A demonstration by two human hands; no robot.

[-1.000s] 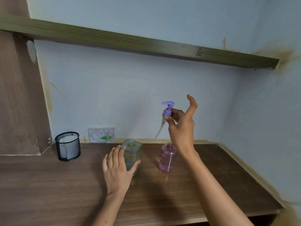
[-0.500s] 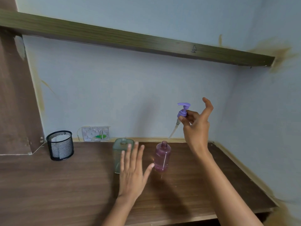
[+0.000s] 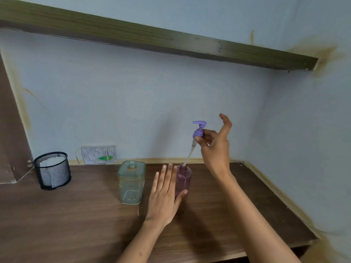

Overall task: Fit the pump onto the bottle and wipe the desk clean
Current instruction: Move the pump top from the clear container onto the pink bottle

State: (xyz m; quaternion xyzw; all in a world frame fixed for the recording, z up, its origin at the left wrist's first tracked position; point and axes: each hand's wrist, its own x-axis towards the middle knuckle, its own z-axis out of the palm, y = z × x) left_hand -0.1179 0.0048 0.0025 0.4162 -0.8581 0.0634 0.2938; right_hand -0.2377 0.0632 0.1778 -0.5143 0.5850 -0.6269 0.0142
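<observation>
The right hand [image 3: 214, 147] pinches the purple pump [image 3: 198, 130] above the pink bottle [image 3: 183, 180], its tube tip at the bottle's open neck. The left hand [image 3: 164, 194], fingers straight, touches the bottle's left side on the counter [image 3: 76, 215].

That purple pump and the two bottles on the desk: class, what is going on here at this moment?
A person is fitting a purple pump onto a pink bottle on a wooden desk. The right hand pinches the pump by its collar, with the dip tube's tip at the bottle's open neck. The pump is not yet seated. The left hand, fingers straight, is at the bottle's side. A clear square bottle stands uncapped beside it, and a black mesh cup sits further left.
</observation>
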